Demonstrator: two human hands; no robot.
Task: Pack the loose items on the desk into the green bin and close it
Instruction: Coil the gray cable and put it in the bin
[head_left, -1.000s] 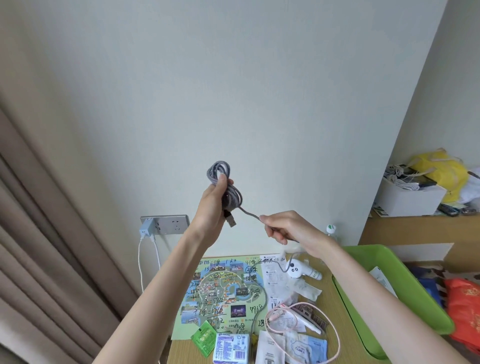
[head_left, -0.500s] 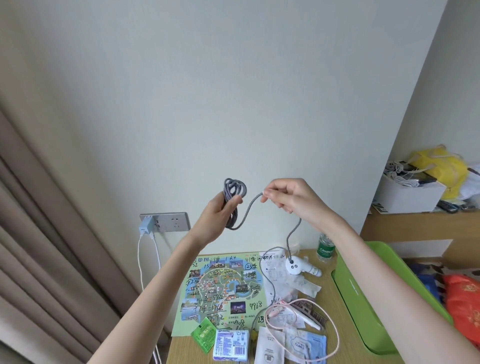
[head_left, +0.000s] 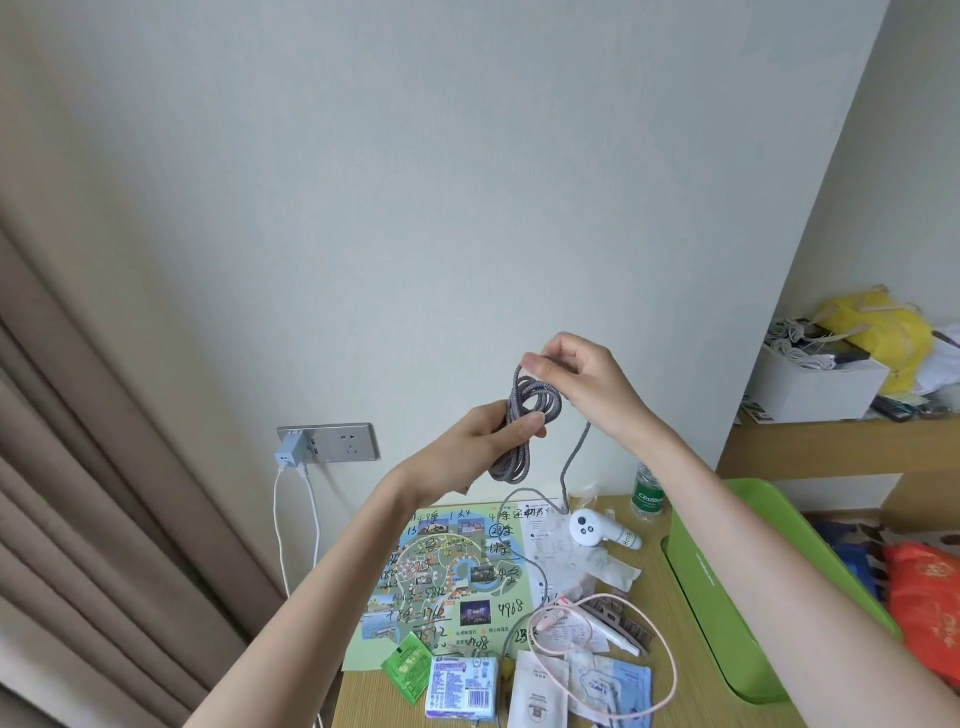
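Your left hand (head_left: 485, 441) is closed around the coiled grey cable (head_left: 522, 415), held raised above the counter (head_left: 670, 613). Your right hand (head_left: 582, 379) pinches the top loop of the same coil; the free tail hangs down to the counter. The green bin (head_left: 727, 597) stands open at the right edge. The map (head_left: 447, 577), pink cable (head_left: 670, 670) and packets lie loose on the counter.

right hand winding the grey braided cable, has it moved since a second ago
Yes. The right hand rose from about wall socket height to well above it and now pinches the top of the grey braided cable coil held by the left hand.
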